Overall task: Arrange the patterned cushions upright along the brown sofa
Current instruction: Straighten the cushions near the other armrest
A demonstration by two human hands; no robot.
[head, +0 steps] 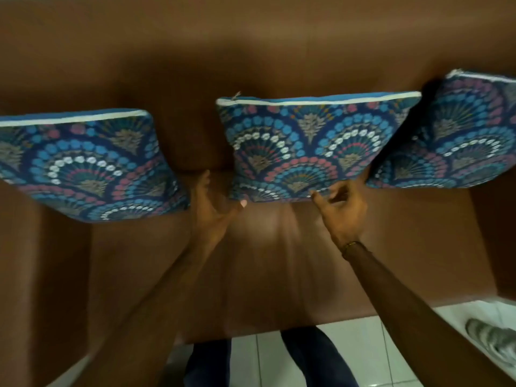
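Note:
Three blue patterned cushions stand upright against the backrest of the brown sofa (279,247): a left cushion (81,163), a middle cushion (304,146) and a right cushion (452,138). My left hand (212,210) hovers at the middle cushion's lower left corner, fingers spread, thumb close to the fabric. My right hand (340,208) is at the cushion's lower edge, fingers loosely curled and just touching or just off it. Neither hand grips anything. The hands are slightly blurred.
The sofa's armrests (42,275) rise at left and right. White tiled floor (363,350) lies in front, with my legs in dark trousers (315,358) against the seat edge. A grey striped object (491,339) lies on the floor at the right.

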